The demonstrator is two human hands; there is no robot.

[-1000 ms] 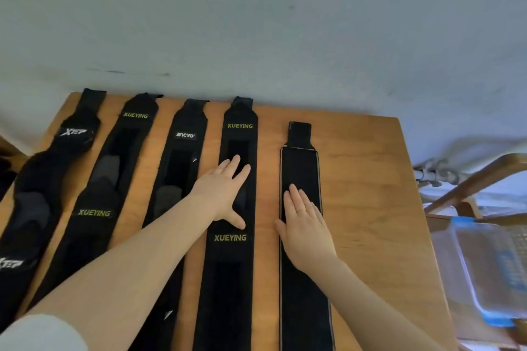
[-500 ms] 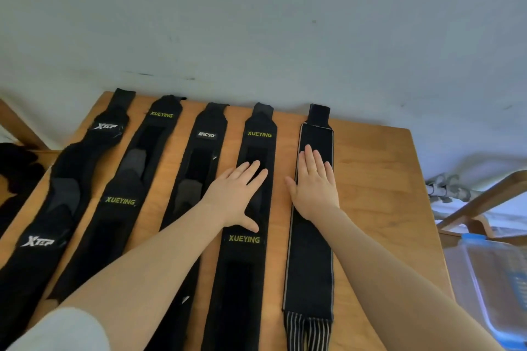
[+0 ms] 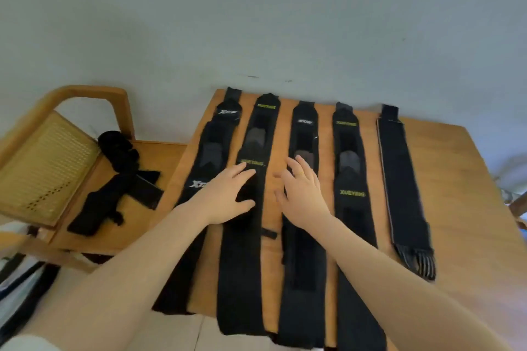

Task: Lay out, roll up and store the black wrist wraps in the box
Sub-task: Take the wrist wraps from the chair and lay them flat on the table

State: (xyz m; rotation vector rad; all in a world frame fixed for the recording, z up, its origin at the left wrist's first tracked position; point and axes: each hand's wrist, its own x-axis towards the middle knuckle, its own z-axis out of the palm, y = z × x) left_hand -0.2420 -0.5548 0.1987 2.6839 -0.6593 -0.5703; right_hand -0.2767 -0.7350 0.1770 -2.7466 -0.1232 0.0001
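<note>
Left hand (image 3: 228, 194): fingers straight and spread, palm down, flat on the second long black fabric wrist wrap with yellow lettering (image 3: 245, 208), gripping nothing. Right hand (image 3: 302, 194): fingers likewise extended and relaxed, a ring on one finger, laid over the third black wrist wrap with a small white label (image 3: 303, 236) and the bare strip of wood beside it; whether the palm bears down cannot be told.

Five black wrist wraps lie flat and unrolled, side by side on the light wooden worktop (image 3: 456, 194). Their long axes run parallel, from the near edge towards the wall, with the narrow tab ends at the far side. The first wrap with white lettering (image 3: 211, 151) is leftmost; the fourth wrap with yellow lettering (image 3: 349, 179) lies just right of the right hand; the fifth plain black wrap with a pale edge and striped near end (image 3: 399, 179) is rightmost, set apart from the others. Several near ends overhang the worktop edge.

Left of the worktop, a wooden chair with a woven cane back (image 3: 42, 165) carries a heap of further black straps (image 3: 119, 177) on its seat.
</note>
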